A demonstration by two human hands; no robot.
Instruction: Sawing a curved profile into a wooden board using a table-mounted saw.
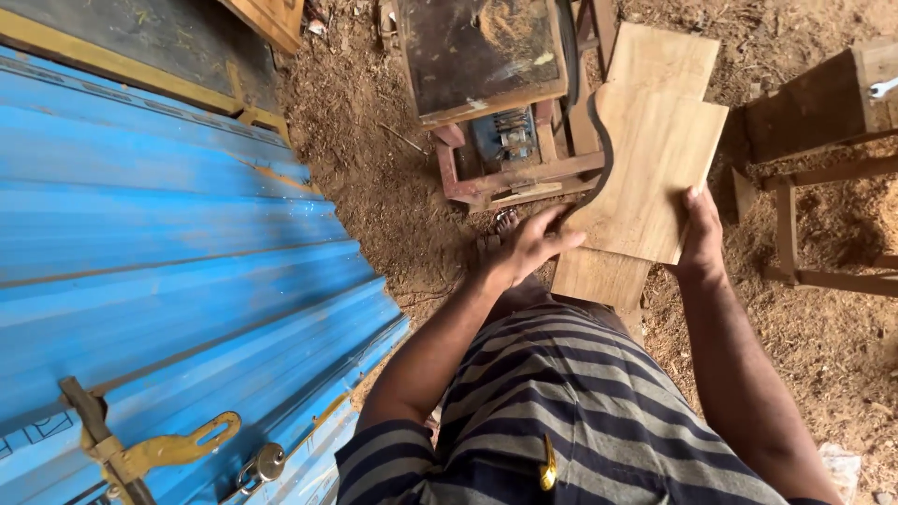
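I hold a pale wooden board (655,168) with a curved cut-out edge in front of me. My left hand (526,248) grips its near left corner, by the curve. My right hand (702,234) clasps its near right edge, thumb on top. Under it shows a second flat plank (662,58) of the same pale wood, reaching further away, with its near end (599,279) below my hands. My striped shirt fills the bottom of the view.
A blue corrugated metal door (178,271) with a yellow latch (159,451) and padlock (265,463) stands on my left. A red-framed machine table (486,65) sits ahead on sawdust-covered ground. A wooden bench (823,103) with a spanner (883,88) stands at right.
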